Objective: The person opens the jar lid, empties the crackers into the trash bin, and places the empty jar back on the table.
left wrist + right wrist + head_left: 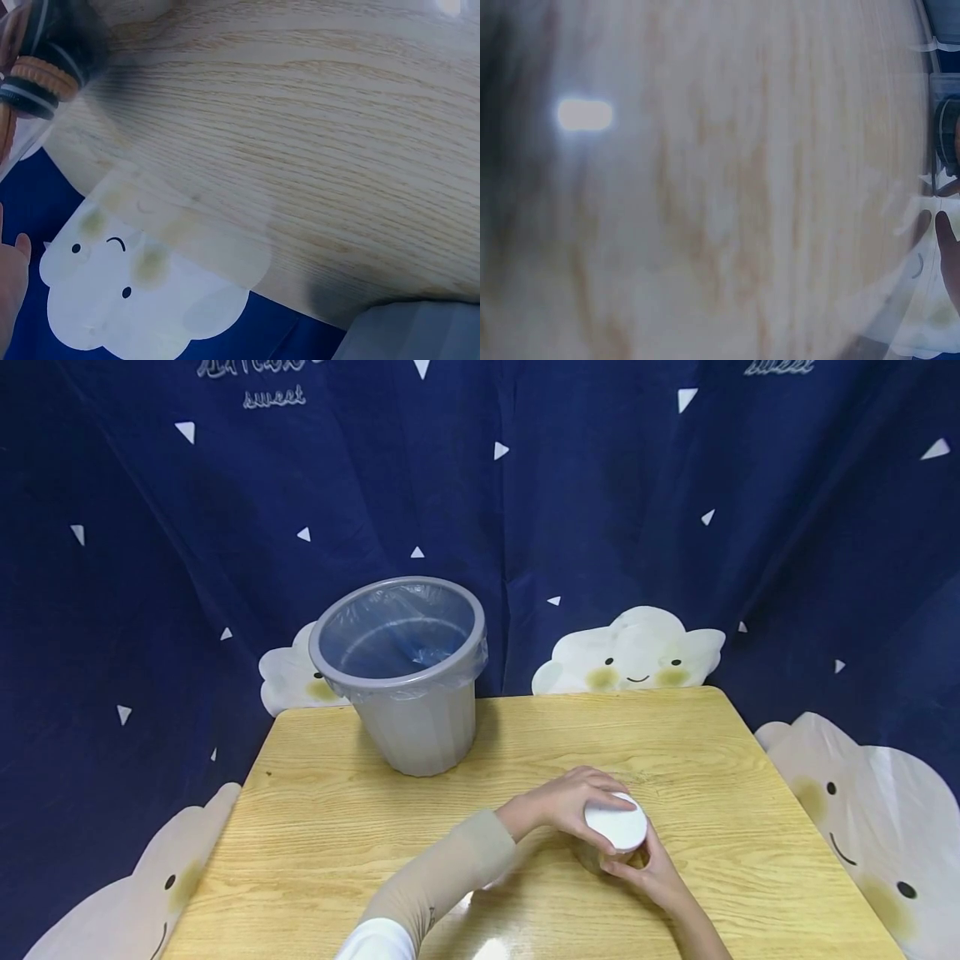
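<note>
Both hands are around a clear jar [589, 857] with a round white lid [618, 823], towards the right of the table in the head view. From the left, my left hand [572, 802] grips the lid, thumb and fingers spread around its edge. My right hand [655, 870] holds the jar from the right, just below the lid. Brown and dark round sandwich cookies [45, 77] show through the jar wall in the left wrist view. At the right edge of the right wrist view, only a slice of the jar [948, 135] appears.
A grey bin [417, 727] lined with a clear plastic bag stands at the back left of the wooden table [337, 827]. Behind the table hangs a dark blue curtain [615, 510] with white triangles and smiling clouds.
</note>
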A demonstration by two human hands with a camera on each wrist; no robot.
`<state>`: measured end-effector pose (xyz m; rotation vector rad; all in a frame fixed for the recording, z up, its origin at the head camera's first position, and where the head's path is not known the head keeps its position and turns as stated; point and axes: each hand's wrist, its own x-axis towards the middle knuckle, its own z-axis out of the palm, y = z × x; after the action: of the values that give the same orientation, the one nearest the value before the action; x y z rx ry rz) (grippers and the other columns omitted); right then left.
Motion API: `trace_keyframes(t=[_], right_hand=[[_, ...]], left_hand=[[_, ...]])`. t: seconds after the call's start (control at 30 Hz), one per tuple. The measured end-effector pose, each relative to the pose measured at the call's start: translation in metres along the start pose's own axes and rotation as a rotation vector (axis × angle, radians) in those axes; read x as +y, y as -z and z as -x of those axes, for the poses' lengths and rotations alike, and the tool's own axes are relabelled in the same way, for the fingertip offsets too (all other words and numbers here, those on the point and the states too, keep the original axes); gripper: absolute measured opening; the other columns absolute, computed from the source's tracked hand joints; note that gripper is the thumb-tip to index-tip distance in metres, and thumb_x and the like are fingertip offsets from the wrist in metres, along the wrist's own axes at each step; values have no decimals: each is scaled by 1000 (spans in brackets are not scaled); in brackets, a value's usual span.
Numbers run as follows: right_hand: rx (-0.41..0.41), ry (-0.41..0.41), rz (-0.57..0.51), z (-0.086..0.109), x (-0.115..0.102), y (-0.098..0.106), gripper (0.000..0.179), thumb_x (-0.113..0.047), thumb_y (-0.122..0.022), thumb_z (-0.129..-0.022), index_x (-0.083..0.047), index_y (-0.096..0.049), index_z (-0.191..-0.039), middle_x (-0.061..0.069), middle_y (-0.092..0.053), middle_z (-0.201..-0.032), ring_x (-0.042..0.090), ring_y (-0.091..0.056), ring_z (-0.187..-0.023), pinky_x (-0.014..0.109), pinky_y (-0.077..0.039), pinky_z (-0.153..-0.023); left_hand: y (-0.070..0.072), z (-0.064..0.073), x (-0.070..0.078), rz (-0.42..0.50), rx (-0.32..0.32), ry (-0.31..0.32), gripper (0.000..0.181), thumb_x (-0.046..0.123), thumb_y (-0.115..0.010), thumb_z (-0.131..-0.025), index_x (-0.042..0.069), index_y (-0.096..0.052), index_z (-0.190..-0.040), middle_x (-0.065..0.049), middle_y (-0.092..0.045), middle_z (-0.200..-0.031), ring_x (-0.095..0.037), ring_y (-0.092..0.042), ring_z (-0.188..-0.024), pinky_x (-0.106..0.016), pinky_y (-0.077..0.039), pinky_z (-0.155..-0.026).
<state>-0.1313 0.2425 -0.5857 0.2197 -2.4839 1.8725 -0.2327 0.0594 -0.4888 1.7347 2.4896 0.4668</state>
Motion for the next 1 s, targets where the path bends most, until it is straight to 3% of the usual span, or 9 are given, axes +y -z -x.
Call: trace_keyframes(t=[0.1,0.2,0.3,0.37,0.67,1.0], right_hand=[[4,-8,10,0,0,0,97,-5,-75,-70,-10,-15,-145,10,-33,-137,-7,-34,-115,18,-26,-97],[2,-5,0,0,-1,0,96,-5,-75,-71,-9,-15,-145,10,-33,-137,-7,-34,-114,36,-25,-104],[-2,-1,-19,0,-1,0,95,-4,-74,-71,-8,-14,-145,13,-32,-137,-8,-33,-113,61,-19,-101],[-3,0,-33,0,0,0,96,-3,-74,-71,-8,-14,-145,15,-31,-137,-9,-32,-113,66,-16,-99],[10,9,-24,0,1,0,98,-4,-76,-68,-9,-16,-145,12,-33,-136,-9,-32,-114,65,-14,-100],[14,33,14,0,2,-1,96,-4,-76,-69,-7,-16,-144,20,-34,-135,-2,-34,-114,66,-18,-98]], left_hand=[[-1,0,1,-7,7,4,71,57,-71,-67,29,-52,-130,5,-46,-136,-8,-35,-126,-25,-17,-109],[-3,0,2,-10,20,5,70,57,-72,-67,29,-53,-129,4,-47,-135,-9,-36,-126,-26,-17,-109],[-5,0,1,-15,40,5,70,57,-72,-66,29,-55,-127,4,-48,-134,-8,-37,-124,-24,-18,-108],[-6,0,1,-20,55,5,69,58,-72,-66,29,-56,-126,5,-49,-133,-7,-38,-123,-23,-17,-108],[-12,1,2,-39,141,19,69,60,-73,-62,28,-60,-122,5,-53,-128,-5,-41,-118,-20,-17,-107],[-14,4,9,-106,219,48,69,61,-73,-61,28,-61,-120,5,-54,-126,-6,-45,-115,-21,-21,-106]])
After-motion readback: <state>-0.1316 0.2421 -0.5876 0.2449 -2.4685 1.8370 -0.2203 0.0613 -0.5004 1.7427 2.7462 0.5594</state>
